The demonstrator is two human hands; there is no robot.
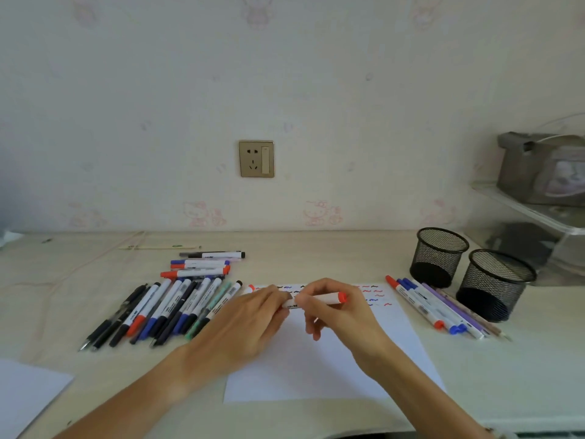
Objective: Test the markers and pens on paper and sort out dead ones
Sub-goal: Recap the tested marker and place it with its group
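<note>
Both hands pinch the red marker [316, 300] over the paper [332, 359]: left hand [253, 315] & right hand [332, 308]. Cap [251, 288] may roll away, or ink smudge fingers.

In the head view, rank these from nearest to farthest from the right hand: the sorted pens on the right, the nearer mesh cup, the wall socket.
From the right hand:
1. Sorted pens, lying on the desk just right of the paper.
2. Nearer mesh cup, standing beyond those pens, further right.
3. Wall socket, up on the wall behind the desk.
</note>
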